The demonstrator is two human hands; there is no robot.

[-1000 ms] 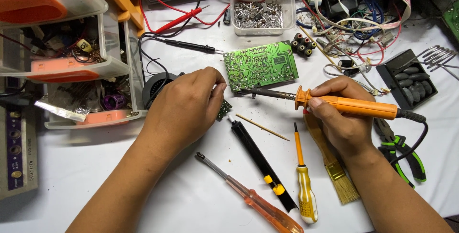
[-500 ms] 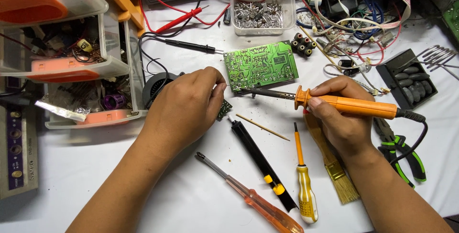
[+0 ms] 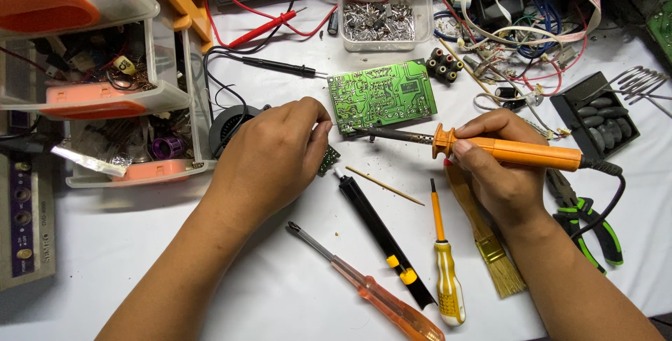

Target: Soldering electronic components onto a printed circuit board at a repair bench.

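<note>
While the green circuit board lies flat on the white surface, the tip of the orange-handled soldering iron rests at the board's near edge, just left of its middle. The right hand is closed around the iron's handle in a pen-like grip, with the cord trailing off to the right. The left hand is curled with its fingers together beside the board's left corner, pinching a small green board piece against the surface; whether it grips anything more under the palm cannot be told.

As for progress, the iron is at the board but no solder wire or smoke shows, so the joint looks to be only in the heating stage, and the small piece is not yet joined to anything.

Just in front of the hands lie a black solder sucker, a thin wooden stick, a yellow-handled screwdriver, an orange-handled screwdriver and a brush. Green-handled pliers sit by the right wrist. Beyond the board stand a clear tub of metal parts, red and black meter probes and a tangle of wires; stacked parts drawers fill the left side.
</note>
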